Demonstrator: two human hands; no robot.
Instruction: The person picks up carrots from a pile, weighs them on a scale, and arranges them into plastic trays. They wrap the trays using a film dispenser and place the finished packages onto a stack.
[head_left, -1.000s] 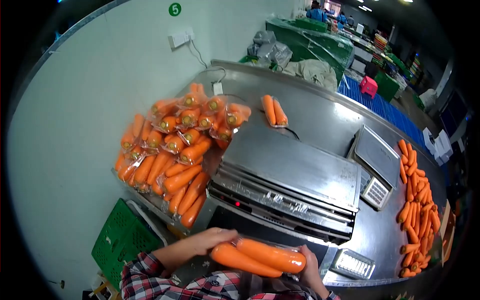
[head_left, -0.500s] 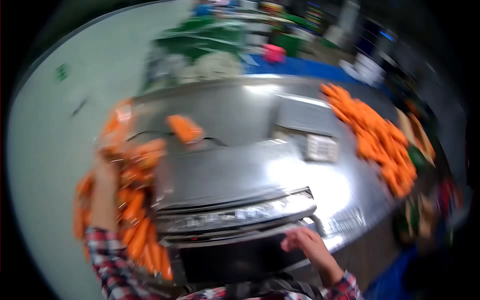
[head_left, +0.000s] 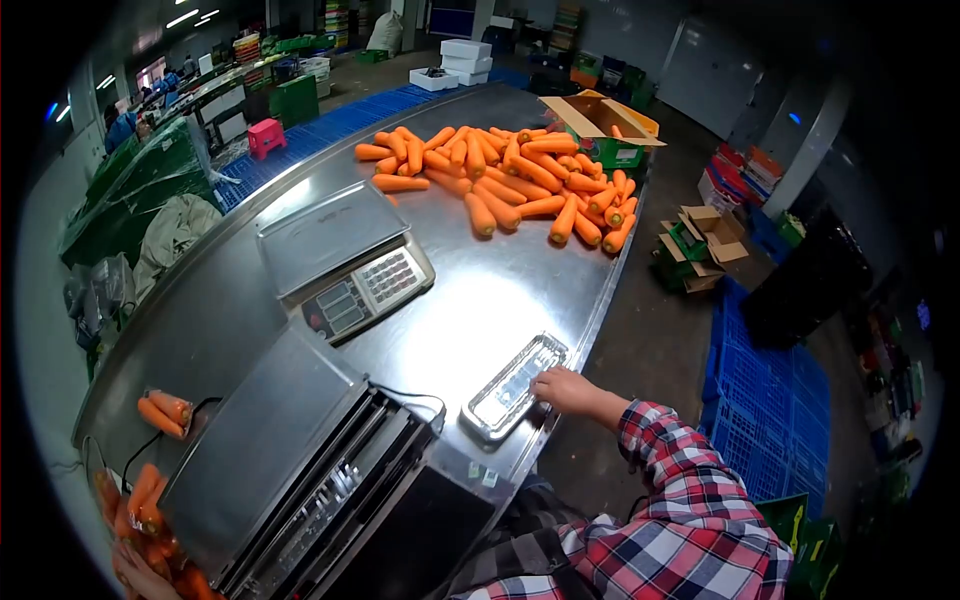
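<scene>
My right hand (head_left: 566, 390) is at the right rim of a clear plastic tray (head_left: 508, 392), its fingers curled and closed on the edge. The tray lies at the near edge of the steel table, apparently part of a nested stack. At the lower left, my left hand (head_left: 143, 572) is partly cut off by the dark border, its visible fingers stretched over film-wrapped carrots (head_left: 160, 545). A separate wrapped pack of carrots (head_left: 165, 411) lies just beyond. Between my hands stands a metal machine (head_left: 265, 455) with a flat top plate and a slotted front.
A digital scale (head_left: 365, 285) sits behind the machine. Loose carrots (head_left: 510, 175) are heaped at the table's far right, beside an open cardboard box (head_left: 600, 115). Blue plastic pallets (head_left: 765, 390) lie on the floor at right. A black cable (head_left: 410, 392) runs by the machine.
My view has swung to the right. My right hand has gone from in front of the machine to the clear tray. My left hand stays by the wrapped carrots, now lower in view.
</scene>
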